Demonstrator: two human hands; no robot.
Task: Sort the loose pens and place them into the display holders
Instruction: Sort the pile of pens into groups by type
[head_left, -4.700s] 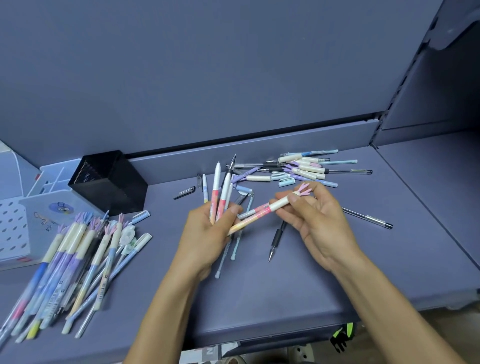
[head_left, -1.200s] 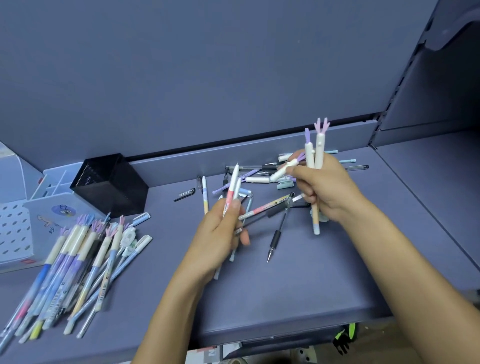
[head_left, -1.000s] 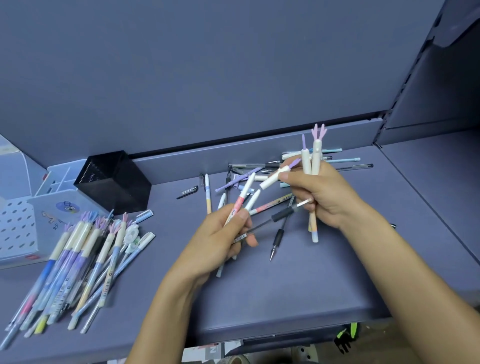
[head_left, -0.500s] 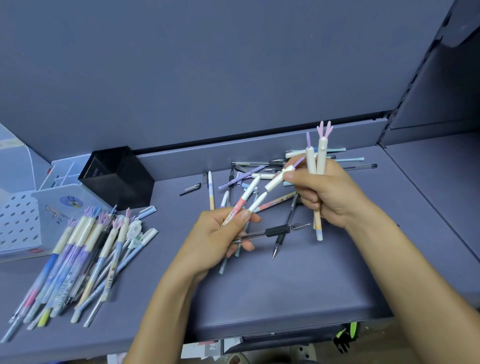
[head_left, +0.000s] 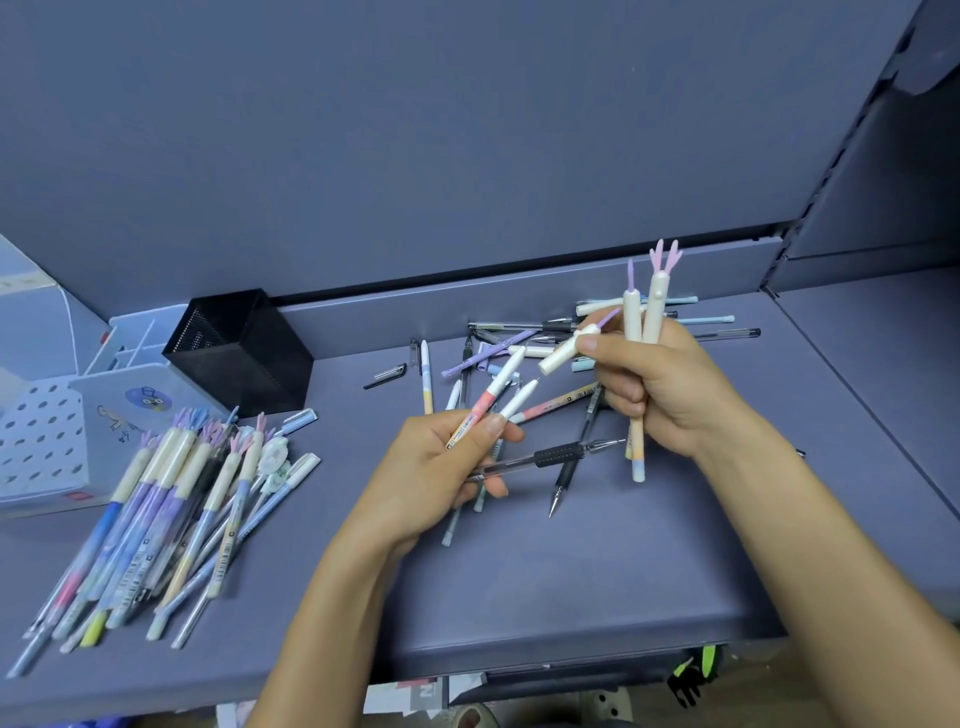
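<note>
Now both forearms reach in from the near edge of the shelf (head_left: 623, 582), with the hands raised just above its middle. The left hand (head_left: 441, 467) is turned palm-in, its fingers curled. The right hand (head_left: 675, 384) is higher and further back, in a fist with the thumb on top.

About five seconds ago the two hands met over a single pink pen. They are apart now, and the right hand has gathered more pens. A second ago the tip of the clear pen with a black grip (head_left: 553, 457) lay against the right fingers; it now points past them, lower down.

The left thumb and forefinger pinch a pink-and-white pen (head_left: 485, 408) and a white pen (head_left: 517, 402), both slanting up to the right. The lower fingers clamp the clear pen nearly level.

The right fist is wrapped round two cream antler-topped pens (head_left: 649, 312) that stand upright. Its thumb presses a third cream pen (head_left: 561, 356) that tilts left.

A loose pile of pens (head_left: 498, 353) lies by the back edge, behind the hands. A sorted bundle (head_left: 171, 499) lies toward the left edge, in front of a black mesh holder (head_left: 244, 353) and a pale perforated holder (head_left: 47, 441).
</note>
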